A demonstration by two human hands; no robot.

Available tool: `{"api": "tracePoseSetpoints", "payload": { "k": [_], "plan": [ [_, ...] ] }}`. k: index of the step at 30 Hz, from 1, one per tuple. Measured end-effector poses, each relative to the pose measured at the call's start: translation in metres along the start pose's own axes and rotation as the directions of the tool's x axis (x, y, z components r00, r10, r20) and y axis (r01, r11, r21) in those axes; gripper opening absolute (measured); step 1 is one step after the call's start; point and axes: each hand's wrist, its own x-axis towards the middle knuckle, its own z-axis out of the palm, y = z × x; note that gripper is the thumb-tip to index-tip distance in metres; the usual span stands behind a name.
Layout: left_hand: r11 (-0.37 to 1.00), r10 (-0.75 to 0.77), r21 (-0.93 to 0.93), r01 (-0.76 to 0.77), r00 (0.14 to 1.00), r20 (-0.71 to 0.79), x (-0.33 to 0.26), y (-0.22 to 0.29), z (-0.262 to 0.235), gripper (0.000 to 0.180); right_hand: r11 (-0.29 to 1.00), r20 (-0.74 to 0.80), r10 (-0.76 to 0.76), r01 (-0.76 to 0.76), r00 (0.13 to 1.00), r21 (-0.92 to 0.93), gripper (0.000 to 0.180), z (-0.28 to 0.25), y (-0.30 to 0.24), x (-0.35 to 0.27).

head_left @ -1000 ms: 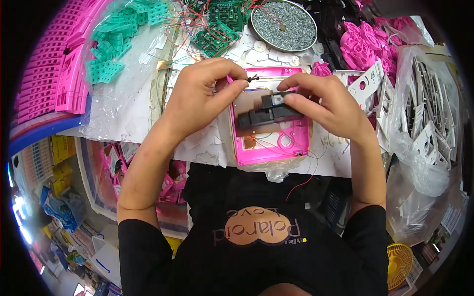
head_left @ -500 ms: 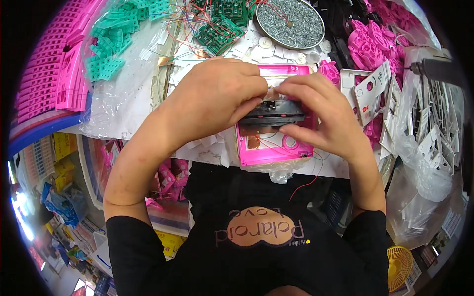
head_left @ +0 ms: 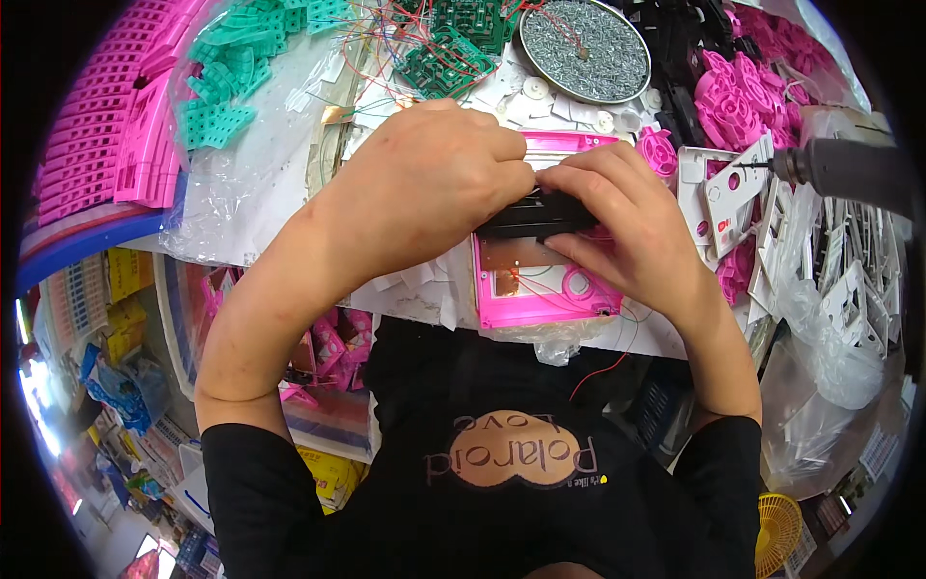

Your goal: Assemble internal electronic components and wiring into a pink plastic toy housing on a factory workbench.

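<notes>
A pink plastic housing [head_left: 494, 313] lies at the table's front edge, with thin wires and a brown board [head_left: 513, 253] inside it. Across its middle sits a long black plastic part [head_left: 511, 223], tilted. My right hand [head_left: 622, 217] grips the black part's right end, thumb along the near side and fingers over the far side. At the far edge of that part my left hand [head_left: 439, 188] is closed, fingertips pinched together. Whatever lies between those left fingertips is hidden by the hand.
A round tray of small screws [head_left: 617, 95] stands behind the housing, beside green circuit boards [head_left: 444, 63] with wires. Pink round parts [head_left: 738, 101] and white panels [head_left: 738, 193] are heaped right. A dark screwdriver-like tool [head_left: 849, 174] hangs there. Teal parts [head_left: 227, 77] lie left.
The black part has tipped over, so its slotted side no longer shows and a plain dark face does. Both hands stay at it. The whole view has shifted slightly.
</notes>
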Motion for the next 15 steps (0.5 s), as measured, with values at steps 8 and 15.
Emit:
{"api": "tracePoseSetpoints", "payload": {
  "k": [8, 15],
  "plan": [
    [0.998, 0.062, 0.018, -0.062, 0.998, -0.026, -0.001, 0.006, 0.003, 0.014, 0.996, 0.086, 0.022, -0.015, 0.996, -0.084, 0.049, -0.004, -0.012, -0.005],
    [0.986, -0.167, -0.035, 0.166, 0.986, -0.021, -0.023, 0.038, 0.01, 0.024, 0.925, 0.07, 0.015, 0.013, 0.997, -0.379, 0.038, 0.002, -0.032, -0.012]
  ]
}}
